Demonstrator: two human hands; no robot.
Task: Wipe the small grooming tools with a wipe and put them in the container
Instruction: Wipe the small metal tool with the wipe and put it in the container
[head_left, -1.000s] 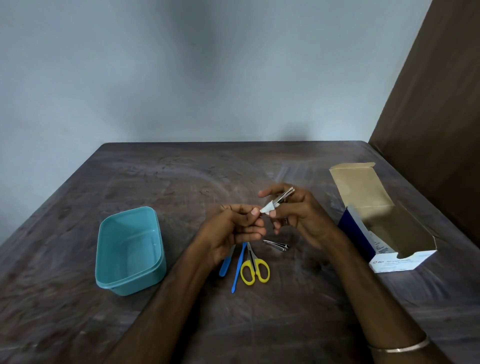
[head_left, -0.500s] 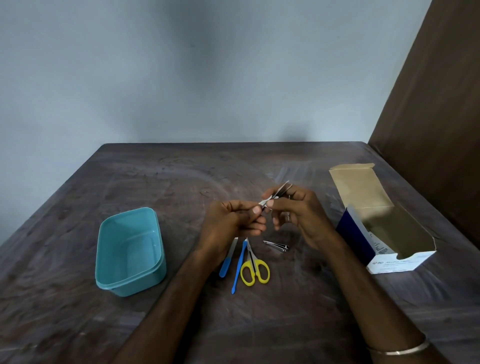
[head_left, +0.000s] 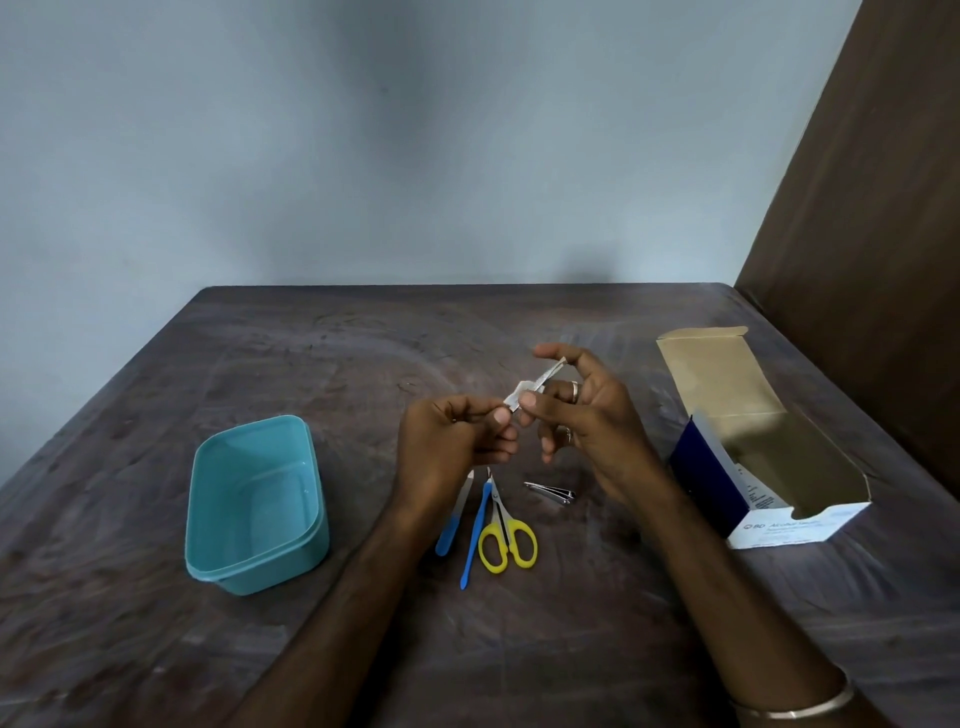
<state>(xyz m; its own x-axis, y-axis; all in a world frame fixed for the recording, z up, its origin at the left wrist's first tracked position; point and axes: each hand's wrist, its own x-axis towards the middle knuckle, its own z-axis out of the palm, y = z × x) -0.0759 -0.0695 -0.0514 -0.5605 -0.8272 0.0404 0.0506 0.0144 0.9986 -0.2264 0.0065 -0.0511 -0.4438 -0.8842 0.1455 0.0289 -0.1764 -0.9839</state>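
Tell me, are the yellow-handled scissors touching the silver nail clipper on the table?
Apart. The head view shows bare dark table between the yellow-handled scissors and the silver metal nail clipper, which lies to their right.

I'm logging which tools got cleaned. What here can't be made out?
- Tool in the left hand, head view: fingers and wipe hide most of it.
- Blue-handled tool: its tip sits under that hand.
- Box label: too small to read fully.
- Right wrist: cut by the frame edge.
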